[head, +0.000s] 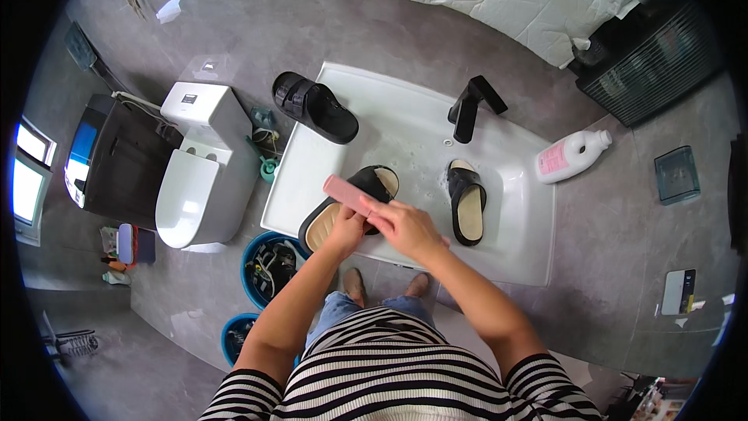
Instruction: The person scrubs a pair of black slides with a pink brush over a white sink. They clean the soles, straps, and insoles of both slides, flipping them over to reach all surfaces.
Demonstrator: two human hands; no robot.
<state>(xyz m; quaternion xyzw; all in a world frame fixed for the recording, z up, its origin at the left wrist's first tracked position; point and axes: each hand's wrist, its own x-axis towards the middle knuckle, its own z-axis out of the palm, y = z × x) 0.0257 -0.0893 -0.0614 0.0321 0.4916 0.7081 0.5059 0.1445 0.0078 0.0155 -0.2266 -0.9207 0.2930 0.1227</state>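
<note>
My left hand (349, 229) holds a black slide sandal with a beige insole (320, 227) over the near left part of the white sink (380, 99). A pink brush (345, 192) is gripped in my right hand (406, 228), lying slantwise across the sandal's strap; its bristles are hidden from above. Inside the basin, to the right, rests a second black sandal with a beige insole (470, 210). On the sink's left ledge lies an all-black two-strap sandal (315, 108), reaching past the back edge. Foam bubbles dot the basin floor.
A black faucet (470, 108) rises at the sink's back. A white bottle with a pink label (570, 156) lies at its right edge. To the left stand a toilet (190, 193) and a washing machine (125, 158). Blue buckets (245, 272) holding shoes sit at lower left.
</note>
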